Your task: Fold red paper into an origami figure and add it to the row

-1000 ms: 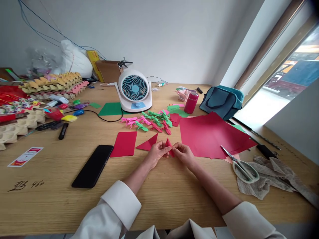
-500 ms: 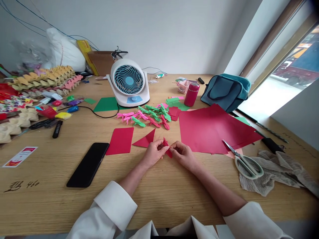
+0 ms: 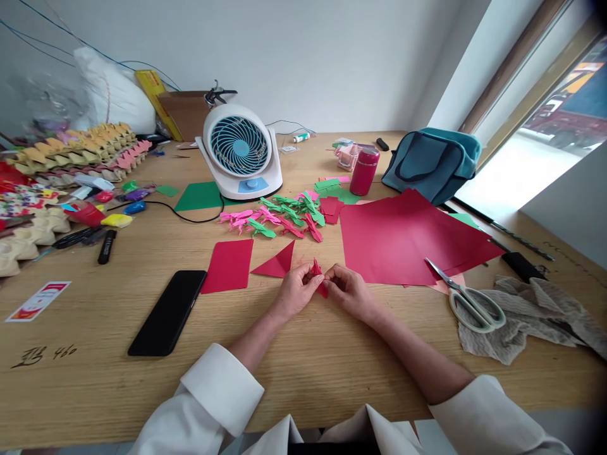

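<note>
Both my hands meet over the middle of the wooden table (image 3: 303,373). My left hand (image 3: 294,294) and my right hand (image 3: 348,292) pinch a small folded red paper piece (image 3: 318,277) between their fingertips, just above the tabletop. A red paper triangle (image 3: 276,262) and a red paper rectangle (image 3: 228,265) lie just left of my hands. Large red paper sheets (image 3: 403,237) lie to the right. A pile of small folded pink, green and red paper figures (image 3: 279,218) lies behind my hands.
A black phone (image 3: 168,311) lies at the left, scissors (image 3: 467,297) on a grey cloth (image 3: 531,316) at the right. Behind are a white desk fan (image 3: 239,155), a red flask (image 3: 364,170), a teal bag (image 3: 434,164) and egg cartons (image 3: 80,155) at far left.
My hands keep pinching the red paper piece with small finger movements. The view has tilted slightly, so everything sits a little higher and further left in the frame.
</note>
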Motion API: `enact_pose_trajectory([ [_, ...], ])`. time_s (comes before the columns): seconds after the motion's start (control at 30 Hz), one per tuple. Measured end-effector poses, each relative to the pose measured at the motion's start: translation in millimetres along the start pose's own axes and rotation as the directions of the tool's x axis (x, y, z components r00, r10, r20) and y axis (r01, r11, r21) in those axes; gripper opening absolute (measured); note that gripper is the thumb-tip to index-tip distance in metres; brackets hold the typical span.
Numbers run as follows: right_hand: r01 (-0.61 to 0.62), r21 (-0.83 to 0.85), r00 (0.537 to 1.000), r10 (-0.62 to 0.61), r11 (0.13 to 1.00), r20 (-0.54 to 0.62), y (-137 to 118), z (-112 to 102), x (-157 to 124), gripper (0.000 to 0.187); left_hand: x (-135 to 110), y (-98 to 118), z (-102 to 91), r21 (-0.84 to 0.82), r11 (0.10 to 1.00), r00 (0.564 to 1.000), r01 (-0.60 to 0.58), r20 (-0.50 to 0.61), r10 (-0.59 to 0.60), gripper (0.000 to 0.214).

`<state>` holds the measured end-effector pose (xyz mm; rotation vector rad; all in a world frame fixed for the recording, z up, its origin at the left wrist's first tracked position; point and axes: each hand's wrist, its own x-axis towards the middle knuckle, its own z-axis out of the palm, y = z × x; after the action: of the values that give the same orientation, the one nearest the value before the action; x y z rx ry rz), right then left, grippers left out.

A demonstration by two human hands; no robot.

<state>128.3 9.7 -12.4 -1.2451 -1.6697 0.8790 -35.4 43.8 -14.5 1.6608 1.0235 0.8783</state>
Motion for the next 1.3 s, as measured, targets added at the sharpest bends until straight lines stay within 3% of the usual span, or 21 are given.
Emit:
enact_pose_trajectory([
  [0.13, -0.032, -0.02, 0.999, 0.032, 0.999, 0.009, 0, -1, 1, 0.012, 0, 2, 0.6, 0.069, 0.996, 0.998, -0.052, -0.044, 0.055, 0.018],
  [0.37, -0.061, -0.088, 0.997, 0.064, 0.994, 0.037, -5, -6, 1, 0.014, 0, -2, 2.1, 0.052, 0.998, 0.997, -0.04, -0.057, 0.043, 0.021],
  [0.57, 0.01, -0.176, 0.998, 0.0, 0.984, 0.058, -3, -9, 1, 0.025, 2, -8, 0.9, -0.112, 0.992, 0.997, 0.054, -0.056, -0.061, 0.025],
  [0.77, -0.089, 0.038, 0.995, 0.087, 0.995, 0.043, 4, -5, 0, 0.024, 3, -4, -2.1, -0.421, 0.9, 0.985, 0.109, -0.075, -0.155, 0.034],
  [0.93, -0.137, 0.116, 0.984, 0.121, 0.984, 0.133, -3, -1, -3, 0.029, -2, 2, 2.7, -0.413, 0.899, 0.987, 0.148, -0.003, -0.163, 0.034],
  [1.3, -0.211, 0.107, 0.976, 0.203, 0.972, 0.077, -7, 8, -4, 0.025, -5, 5, 7.5, -0.42, 0.894, 0.985, 0.154, -0.006, -0.172, 0.03],
])
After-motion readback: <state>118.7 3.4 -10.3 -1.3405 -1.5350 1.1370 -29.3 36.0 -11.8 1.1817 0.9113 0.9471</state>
